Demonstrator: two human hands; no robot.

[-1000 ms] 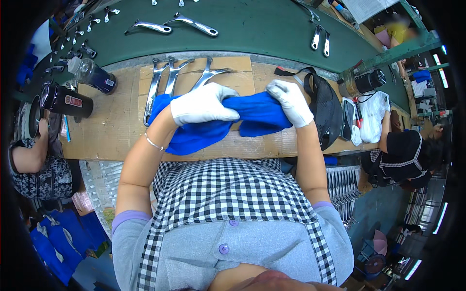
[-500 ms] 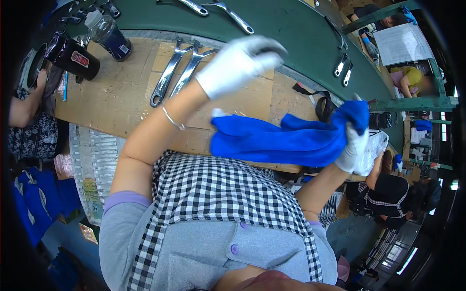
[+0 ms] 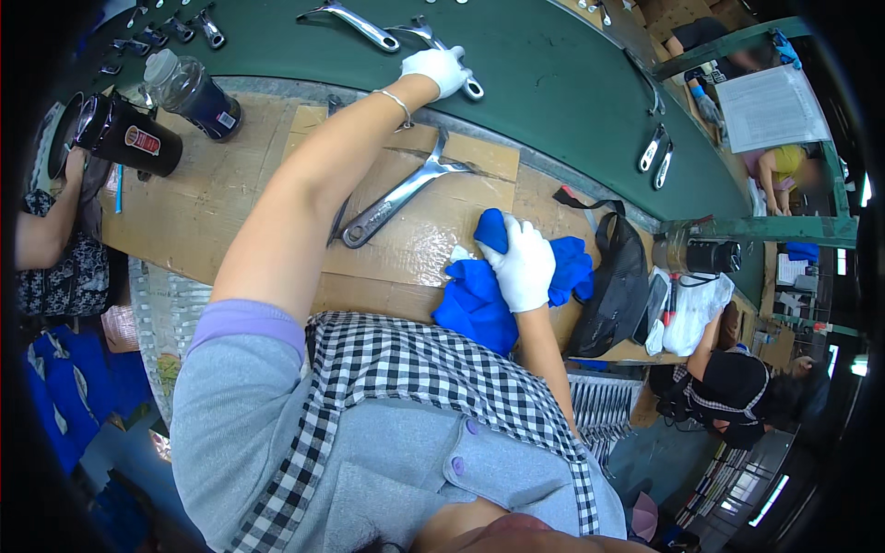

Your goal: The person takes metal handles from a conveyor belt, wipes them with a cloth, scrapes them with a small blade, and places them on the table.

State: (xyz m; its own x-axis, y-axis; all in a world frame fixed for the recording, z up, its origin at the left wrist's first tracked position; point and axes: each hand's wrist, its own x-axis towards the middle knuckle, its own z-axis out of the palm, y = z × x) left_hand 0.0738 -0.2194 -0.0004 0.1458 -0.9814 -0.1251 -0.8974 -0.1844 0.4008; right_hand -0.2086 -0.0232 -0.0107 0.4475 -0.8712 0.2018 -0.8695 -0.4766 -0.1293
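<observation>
My left hand [image 3: 437, 72], in a white glove, reaches across to the green surface, its fingers closed on the handle of a shiny metal wrench [image 3: 472, 88]. Another wrench [image 3: 361, 25] lies just left of it. White-gloved as well, my right hand [image 3: 522, 265] grips a bunched blue cloth [image 3: 477, 309] over the cardboard. Between my arms a chrome wrench [image 3: 396, 203] with a forked head rests on the cardboard [image 3: 442, 221]. My left forearm mostly covers a second wrench beside it.
A black canister [image 3: 138, 138] and a clear bottle of dark liquid [image 3: 195, 97] stand at the left. Right of the cloth lies a black bag [image 3: 613, 286] with a strap. More wrenches [image 3: 656, 157] lie on the green surface [image 3: 553, 92]. Other people work at both sides.
My left hand has moved away from me, from above the cardboard onto the wrench on the green surface. My right hand has come leftward, and the stretched cloth is now bunched.
</observation>
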